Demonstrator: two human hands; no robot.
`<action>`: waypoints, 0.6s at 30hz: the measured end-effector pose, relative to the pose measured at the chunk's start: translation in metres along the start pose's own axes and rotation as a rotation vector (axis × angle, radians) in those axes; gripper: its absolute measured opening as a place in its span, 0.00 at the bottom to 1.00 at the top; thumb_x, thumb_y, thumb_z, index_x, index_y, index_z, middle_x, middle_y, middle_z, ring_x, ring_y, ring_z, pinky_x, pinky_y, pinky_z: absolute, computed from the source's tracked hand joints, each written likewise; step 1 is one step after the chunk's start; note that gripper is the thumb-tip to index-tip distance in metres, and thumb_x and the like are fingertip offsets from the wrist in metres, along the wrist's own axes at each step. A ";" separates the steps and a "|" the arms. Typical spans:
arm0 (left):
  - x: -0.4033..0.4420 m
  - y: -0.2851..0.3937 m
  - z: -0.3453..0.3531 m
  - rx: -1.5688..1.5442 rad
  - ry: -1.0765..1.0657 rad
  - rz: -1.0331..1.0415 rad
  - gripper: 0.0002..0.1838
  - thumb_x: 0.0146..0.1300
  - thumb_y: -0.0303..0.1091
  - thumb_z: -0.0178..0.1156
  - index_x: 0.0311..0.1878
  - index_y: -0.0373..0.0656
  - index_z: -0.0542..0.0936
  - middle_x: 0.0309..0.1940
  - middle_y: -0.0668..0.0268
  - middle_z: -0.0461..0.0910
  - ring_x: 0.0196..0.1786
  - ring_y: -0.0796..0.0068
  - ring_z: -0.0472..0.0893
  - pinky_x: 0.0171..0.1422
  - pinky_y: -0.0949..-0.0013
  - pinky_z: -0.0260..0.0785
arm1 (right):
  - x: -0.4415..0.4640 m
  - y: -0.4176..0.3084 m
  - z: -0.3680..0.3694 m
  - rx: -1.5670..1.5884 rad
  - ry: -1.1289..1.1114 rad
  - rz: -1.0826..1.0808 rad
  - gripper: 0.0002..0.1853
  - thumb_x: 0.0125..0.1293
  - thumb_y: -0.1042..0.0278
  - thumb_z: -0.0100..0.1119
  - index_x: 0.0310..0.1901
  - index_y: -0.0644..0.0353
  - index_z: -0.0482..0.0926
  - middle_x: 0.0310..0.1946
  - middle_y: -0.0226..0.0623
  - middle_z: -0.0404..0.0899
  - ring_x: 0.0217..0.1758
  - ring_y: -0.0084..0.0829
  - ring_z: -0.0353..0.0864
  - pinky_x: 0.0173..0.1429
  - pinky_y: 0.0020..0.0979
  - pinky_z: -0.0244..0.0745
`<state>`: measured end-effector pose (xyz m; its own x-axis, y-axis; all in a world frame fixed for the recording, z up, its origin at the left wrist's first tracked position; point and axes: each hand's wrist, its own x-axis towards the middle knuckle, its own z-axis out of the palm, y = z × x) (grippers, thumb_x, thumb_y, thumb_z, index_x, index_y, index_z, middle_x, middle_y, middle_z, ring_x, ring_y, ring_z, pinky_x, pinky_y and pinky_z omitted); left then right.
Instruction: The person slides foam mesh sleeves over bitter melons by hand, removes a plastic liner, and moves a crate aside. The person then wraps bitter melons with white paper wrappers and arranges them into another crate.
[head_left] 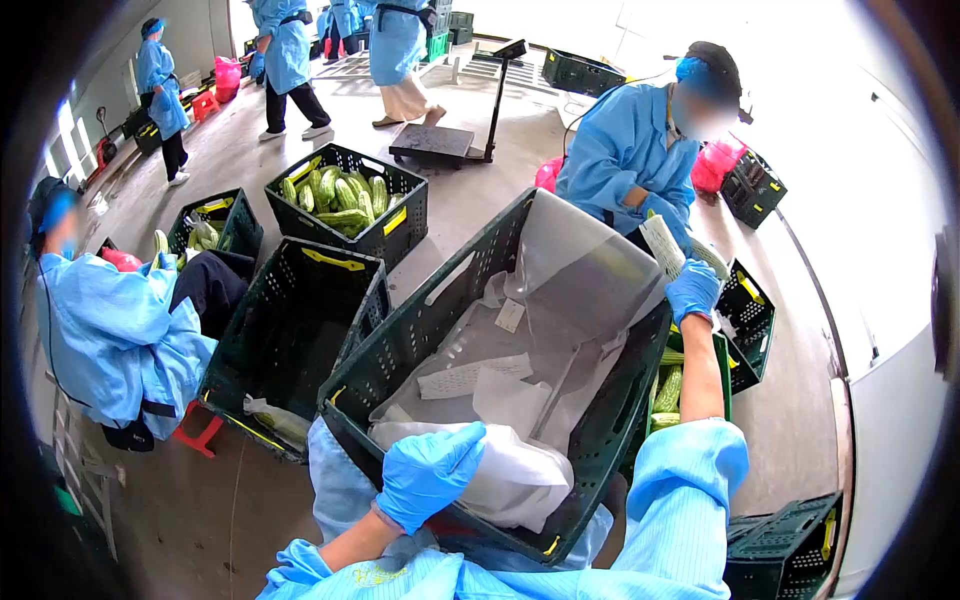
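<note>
Blue sleeves (680,510) reach up from the bottom edge of the frame, on either side of a large dark green crate (385,345) that sits tilted across the centre. Toward the lower centre, the gloved left hand (428,475) has its fingers pinched on a white liner sheet (520,480), bunched at the crate's near end. Grey translucent sheeting (570,240) drapes over the far end, and on the crate's floor lie a white marked strip (475,378) and a small white tag (509,316). Right of centre, the gloved right hand (693,292) is closed on the lower end of a pale printed piece (661,247), held out beyond the crate's right rim. Just past it, at upper right, a co-worker in blue (625,150) leans in with gloved hands close to that piece; whether they touch it, I cannot tell. Below the right hand, striped green vegetables (668,390) show in a crate partly hidden by the forearm. Left of centre stands another dark crate (300,330) with crumpled plastic (280,420) at its near end; above it, a vegetable crate (310,222) is heaped with more of the striped vegetables. Another person (120,330) sits at far left, and a platform scale (435,142) stands at top centre.
</note>
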<state>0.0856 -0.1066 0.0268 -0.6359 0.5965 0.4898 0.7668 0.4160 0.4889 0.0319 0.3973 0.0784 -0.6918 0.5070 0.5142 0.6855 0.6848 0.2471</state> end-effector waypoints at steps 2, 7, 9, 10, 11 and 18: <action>0.001 -0.001 0.003 0.011 0.034 0.000 0.13 0.61 0.37 0.65 0.48 0.48 0.85 0.33 0.64 0.86 0.30 0.66 0.84 0.34 0.64 0.75 | 0.006 0.001 0.015 -0.040 0.042 -0.026 0.08 0.52 0.66 0.63 0.34 0.58 0.84 0.34 0.43 0.82 0.39 0.43 0.84 0.42 0.43 0.80; 0.005 0.004 -0.001 0.041 0.018 -0.033 0.12 0.60 0.36 0.66 0.47 0.49 0.86 0.29 0.65 0.85 0.27 0.67 0.82 0.32 0.65 0.73 | 0.009 -0.008 0.033 -0.147 0.099 -0.047 0.05 0.59 0.70 0.58 0.32 0.56 0.84 0.33 0.39 0.83 0.39 0.39 0.84 0.40 0.42 0.79; 0.005 0.002 0.000 0.049 0.003 -0.038 0.12 0.60 0.36 0.66 0.47 0.50 0.86 0.29 0.65 0.85 0.27 0.67 0.82 0.31 0.65 0.73 | 0.010 -0.011 0.041 -0.166 0.072 -0.005 0.05 0.58 0.66 0.60 0.34 0.55 0.83 0.34 0.38 0.82 0.40 0.38 0.84 0.41 0.43 0.79; 0.004 0.002 0.000 0.052 -0.005 -0.039 0.12 0.60 0.36 0.66 0.47 0.50 0.86 0.29 0.65 0.85 0.27 0.67 0.82 0.31 0.65 0.73 | 0.009 -0.011 0.043 -0.163 0.066 0.014 0.09 0.57 0.62 0.64 0.36 0.56 0.82 0.34 0.39 0.82 0.41 0.40 0.84 0.41 0.44 0.78; 0.003 0.001 0.001 0.051 -0.002 -0.029 0.12 0.61 0.37 0.65 0.48 0.49 0.85 0.29 0.65 0.84 0.27 0.66 0.82 0.31 0.64 0.73 | 0.008 -0.012 0.044 -0.161 0.060 0.034 0.14 0.55 0.58 0.68 0.38 0.56 0.81 0.35 0.40 0.81 0.41 0.41 0.83 0.42 0.45 0.78; 0.001 -0.002 0.002 0.033 0.026 -0.003 0.12 0.63 0.38 0.63 0.49 0.47 0.84 0.26 0.64 0.82 0.26 0.65 0.81 0.30 0.62 0.71 | -0.012 -0.023 0.006 -0.099 -0.115 0.044 0.49 0.46 0.44 0.76 0.68 0.56 0.65 0.49 0.43 0.80 0.54 0.43 0.81 0.53 0.51 0.76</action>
<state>0.0839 -0.1049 0.0249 -0.6400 0.5773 0.5071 0.7670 0.4403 0.4668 0.0226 0.3784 0.0618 -0.6783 0.5955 0.4304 0.7306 0.6087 0.3092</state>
